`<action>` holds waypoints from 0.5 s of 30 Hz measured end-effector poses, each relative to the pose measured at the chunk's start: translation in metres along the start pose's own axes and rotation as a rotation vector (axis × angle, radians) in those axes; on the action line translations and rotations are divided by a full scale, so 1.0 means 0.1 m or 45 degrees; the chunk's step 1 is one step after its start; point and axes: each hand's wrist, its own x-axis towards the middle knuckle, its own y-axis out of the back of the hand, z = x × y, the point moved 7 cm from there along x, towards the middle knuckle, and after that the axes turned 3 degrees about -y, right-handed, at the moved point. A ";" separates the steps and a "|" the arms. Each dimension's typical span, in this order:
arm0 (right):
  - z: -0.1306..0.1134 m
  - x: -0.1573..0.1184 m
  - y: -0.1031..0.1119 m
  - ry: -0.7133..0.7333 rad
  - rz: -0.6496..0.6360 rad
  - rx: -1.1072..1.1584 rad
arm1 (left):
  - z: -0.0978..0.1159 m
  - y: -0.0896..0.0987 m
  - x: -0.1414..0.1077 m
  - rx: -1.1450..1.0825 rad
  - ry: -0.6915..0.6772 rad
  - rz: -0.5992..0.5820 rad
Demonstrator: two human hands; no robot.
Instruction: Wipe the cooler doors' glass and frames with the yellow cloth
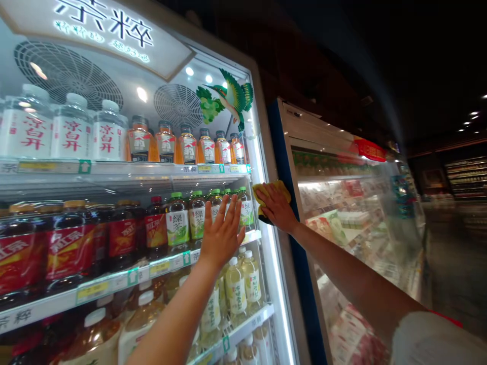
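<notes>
My left hand (221,234) is open with its fingers spread, at the glass door of a lit drinks fridge; whether the palm touches the glass I cannot tell. To its right, my right hand (277,207) presses a yellow cloth (283,188) against the right edge of the fridge door (271,157). The cloth shows around the fingers, with a dark patch below it. Behind the glass, green-capped tea bottles (177,223) stand on the middle shelf near my left hand. Paler bottles (236,286) fill the shelf beneath.
Large water bottles (72,126) and amber bottles (186,144) line the top shelf. Red-labelled bottles (72,243) stand at the left. A bird sticker (232,99) decorates the door's upper corner. A second chiller (342,213) with packaged goods adjoins on the right, beside an aisle floor (452,253).
</notes>
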 end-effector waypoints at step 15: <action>-0.33 0.22 -0.03 0.001 -0.048 0.084 | -0.05 -0.02 -0.08 -0.002 -0.050 -0.184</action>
